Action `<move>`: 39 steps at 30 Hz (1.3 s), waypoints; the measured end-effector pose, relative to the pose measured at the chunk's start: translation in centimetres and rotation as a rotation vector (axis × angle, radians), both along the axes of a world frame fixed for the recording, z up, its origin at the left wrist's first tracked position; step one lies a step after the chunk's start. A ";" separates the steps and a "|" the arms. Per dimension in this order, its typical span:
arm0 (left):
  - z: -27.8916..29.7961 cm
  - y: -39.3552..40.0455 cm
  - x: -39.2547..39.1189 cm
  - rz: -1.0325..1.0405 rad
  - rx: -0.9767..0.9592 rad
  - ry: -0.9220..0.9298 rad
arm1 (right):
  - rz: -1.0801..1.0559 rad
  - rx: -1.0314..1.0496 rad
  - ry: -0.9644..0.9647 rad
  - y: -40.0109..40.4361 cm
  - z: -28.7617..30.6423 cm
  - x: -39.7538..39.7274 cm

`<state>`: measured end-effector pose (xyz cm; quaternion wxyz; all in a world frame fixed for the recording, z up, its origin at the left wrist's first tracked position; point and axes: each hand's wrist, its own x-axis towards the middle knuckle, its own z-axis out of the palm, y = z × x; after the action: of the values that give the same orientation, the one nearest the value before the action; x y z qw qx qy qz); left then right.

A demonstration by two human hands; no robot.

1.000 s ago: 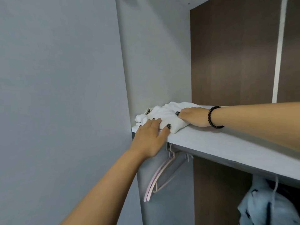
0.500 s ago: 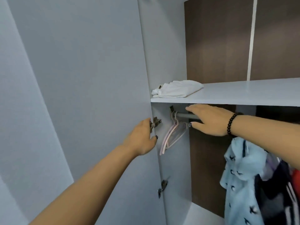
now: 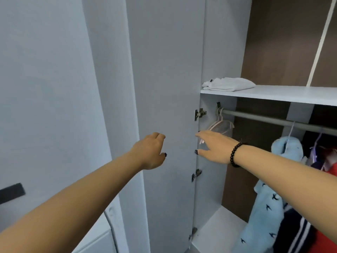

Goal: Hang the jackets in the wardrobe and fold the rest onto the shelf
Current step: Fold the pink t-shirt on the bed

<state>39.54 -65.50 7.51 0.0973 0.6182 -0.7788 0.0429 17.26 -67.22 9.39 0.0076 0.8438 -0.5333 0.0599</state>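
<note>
A folded white garment (image 3: 228,84) lies at the left end of the wardrobe shelf (image 3: 284,94). Below it runs a grey rail (image 3: 269,120) with empty pale hangers (image 3: 221,125) at its left end. On the right hang a light blue jacket with dark bird prints (image 3: 264,207), a dark striped garment (image 3: 293,232) and a red one (image 3: 328,179). My left hand (image 3: 151,150) hovers in front of the open wardrobe door (image 3: 167,106), fingers loosely curled, holding nothing. My right hand (image 3: 212,146), with a black bead bracelet, reaches out flat below the hangers and holds nothing.
The door's hinges (image 3: 199,114) sit along its inner edge. The wardrobe's back wall is brown (image 3: 284,41). A white bottom board (image 3: 217,232) shows at the lower middle. A grey wall or panel (image 3: 45,88) fills the left.
Both hands have left the folded white garment on the shelf and dropped below it. The view has pulled back and down, showing the rail and hanging clothes.
</note>
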 end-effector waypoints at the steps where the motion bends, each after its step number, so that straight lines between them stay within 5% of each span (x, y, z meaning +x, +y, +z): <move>1: -0.4 1.7 0.7 0.031 0.008 0.001 | 0.011 0.022 -0.018 1.0 -0.5 0.6; 20: -11.1 31.2 13.0 0.430 0.294 0.022 | 0.364 0.318 0.027 21.7 -10.1 14.7; 39: -23.5 53.7 43.9 0.766 0.502 0.339 | 0.628 0.617 0.151 36.9 -24.5 50.6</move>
<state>83.45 -11.78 -15.95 0.0479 0.8631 -0.4546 -0.2147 67.91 -30.27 -15.14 -0.2241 0.9296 -0.2420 -0.1643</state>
